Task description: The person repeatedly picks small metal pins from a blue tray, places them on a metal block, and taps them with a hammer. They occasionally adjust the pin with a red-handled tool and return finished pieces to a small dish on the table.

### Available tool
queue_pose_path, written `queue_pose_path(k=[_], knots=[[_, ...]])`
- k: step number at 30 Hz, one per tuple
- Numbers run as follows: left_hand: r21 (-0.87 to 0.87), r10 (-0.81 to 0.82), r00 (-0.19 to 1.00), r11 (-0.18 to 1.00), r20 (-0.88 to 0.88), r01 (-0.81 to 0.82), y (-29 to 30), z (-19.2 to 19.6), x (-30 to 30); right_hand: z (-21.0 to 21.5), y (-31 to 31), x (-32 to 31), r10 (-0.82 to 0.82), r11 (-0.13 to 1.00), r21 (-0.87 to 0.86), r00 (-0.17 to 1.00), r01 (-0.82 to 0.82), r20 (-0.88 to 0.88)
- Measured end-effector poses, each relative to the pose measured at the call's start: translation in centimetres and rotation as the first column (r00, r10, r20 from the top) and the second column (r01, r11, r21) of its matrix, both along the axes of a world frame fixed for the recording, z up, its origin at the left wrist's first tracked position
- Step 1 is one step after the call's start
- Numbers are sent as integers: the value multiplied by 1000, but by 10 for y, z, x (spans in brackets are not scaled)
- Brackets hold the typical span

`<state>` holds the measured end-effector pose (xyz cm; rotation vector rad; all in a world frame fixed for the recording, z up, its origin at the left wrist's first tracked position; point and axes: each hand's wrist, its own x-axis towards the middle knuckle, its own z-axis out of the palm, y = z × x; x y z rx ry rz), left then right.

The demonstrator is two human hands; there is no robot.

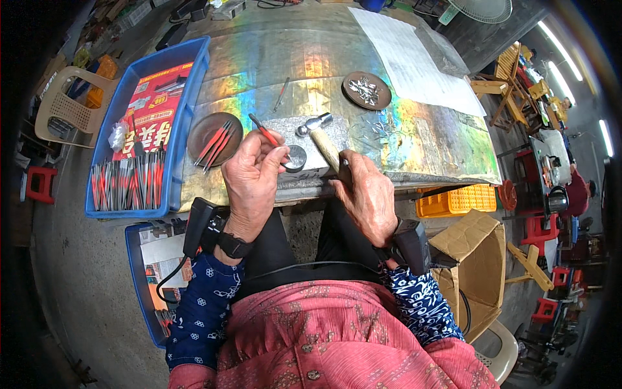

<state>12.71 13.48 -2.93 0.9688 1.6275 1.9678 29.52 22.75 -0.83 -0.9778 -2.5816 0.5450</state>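
My left hand (254,172) is closed in a pinch round a slim red-and-black tool (264,131), whose dark end points up and away to the left. Its lower end is hidden by my fingers. My right hand (367,188) grips the wooden handle (325,149) of a hammer, with its metal head (314,124) over a grey speckled block (285,128). Beside my left fingertips, a round black disc (295,158) sits at the block's near edge. Several similar red-and-black tools (217,144) lie on a brown dish (198,133) just left of my left hand.
A blue tray (199,78) at the left holds many upright red-and-black tools (129,185). Small metal pieces (365,91) fill a brown dish (387,97); others lie loose nearby. White sheets (414,68) cover the far right. A cardboard box (476,259) stands beside my right arm.
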Motion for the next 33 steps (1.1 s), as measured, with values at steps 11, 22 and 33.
queue_pose_path(k=[11,22,33], knots=[[2,7,1000,1000,-19,-7,1,0,2,1,0,-1,4,1000,10,1000,-4,10],[-28,77,848,994,-524,-108,-3,4,4,-5,1,-10,-53,954,296,998,38,42],[10,116,850,991,-514,-130,-2,2,6,112,-25,21,127,992,51,946,-117,-297]])
